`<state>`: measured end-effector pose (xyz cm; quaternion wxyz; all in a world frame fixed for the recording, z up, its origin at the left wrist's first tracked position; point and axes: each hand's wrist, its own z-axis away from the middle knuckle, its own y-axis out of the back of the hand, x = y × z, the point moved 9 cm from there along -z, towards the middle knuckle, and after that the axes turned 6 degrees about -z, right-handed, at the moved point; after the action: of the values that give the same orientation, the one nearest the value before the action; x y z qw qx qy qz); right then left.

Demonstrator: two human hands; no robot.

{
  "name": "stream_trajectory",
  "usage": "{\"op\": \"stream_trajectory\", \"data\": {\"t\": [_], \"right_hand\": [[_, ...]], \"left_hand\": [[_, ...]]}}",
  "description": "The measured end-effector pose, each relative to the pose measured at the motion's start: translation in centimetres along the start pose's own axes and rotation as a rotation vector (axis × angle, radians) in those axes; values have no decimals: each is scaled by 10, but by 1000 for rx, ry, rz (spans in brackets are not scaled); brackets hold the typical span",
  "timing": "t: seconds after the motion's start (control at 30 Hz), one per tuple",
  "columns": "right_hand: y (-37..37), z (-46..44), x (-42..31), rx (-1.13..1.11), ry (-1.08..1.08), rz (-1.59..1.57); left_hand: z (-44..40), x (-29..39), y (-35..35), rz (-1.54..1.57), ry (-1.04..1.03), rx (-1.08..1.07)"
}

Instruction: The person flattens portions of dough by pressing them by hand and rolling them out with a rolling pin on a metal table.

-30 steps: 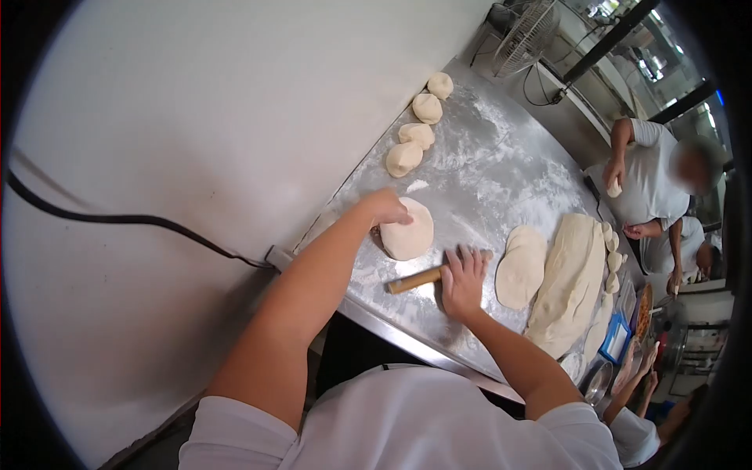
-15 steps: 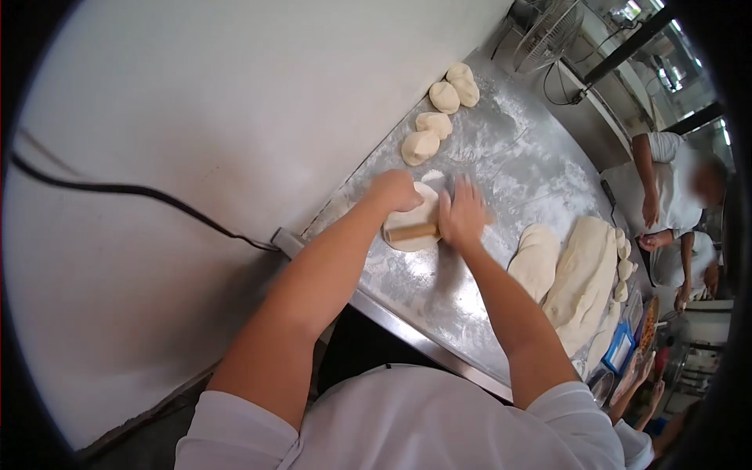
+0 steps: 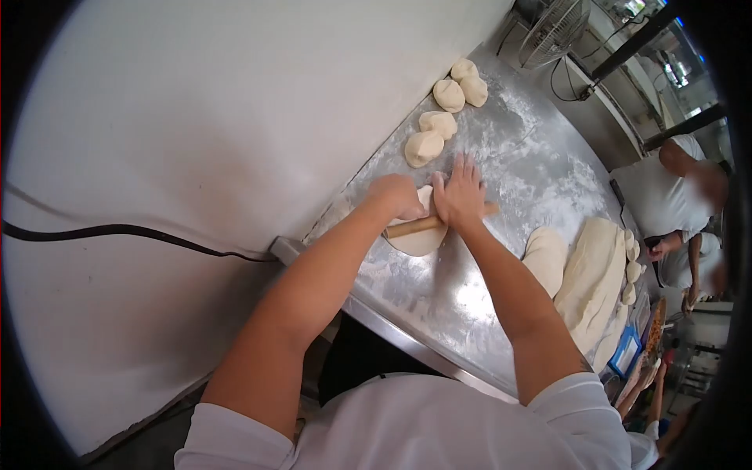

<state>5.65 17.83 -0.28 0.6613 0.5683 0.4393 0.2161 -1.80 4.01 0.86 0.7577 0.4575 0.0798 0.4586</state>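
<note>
A flattened round of dough lies on the floured metal table, with a wooden rolling pin across it. My left hand is closed at the left edge of this round, its fingers curled down on the dough; the fingertips are partly hidden. Over the right part of the pin, my right hand lies flat with fingers stretched forward, and the pin's end shows past it. Just beyond my hands sits a dough ball, one of several along the wall.
Large dough slabs lie on the table to the right, near small dough pieces and a blue container. A white wall borders the left. A fan stands far back; co-workers are at right.
The rolling pin and my right hand have moved a little farther from me over the dough. My left hand stays at the dough's edge. The view has shifted slightly.
</note>
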Motion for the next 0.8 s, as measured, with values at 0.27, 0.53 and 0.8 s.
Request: {"op": "stream_trajectory", "data": {"t": [0.27, 0.53, 0.8], "right_hand": [[22, 135, 45, 25, 190, -45], [32, 141, 61, -72, 231, -51], [3, -17, 15, 11, 2, -77]], "left_hand": [[-30, 0, -30, 464, -114, 52], [-18, 3, -58, 350, -86, -207], [-9, 3, 0, 65, -32, 19]]}}
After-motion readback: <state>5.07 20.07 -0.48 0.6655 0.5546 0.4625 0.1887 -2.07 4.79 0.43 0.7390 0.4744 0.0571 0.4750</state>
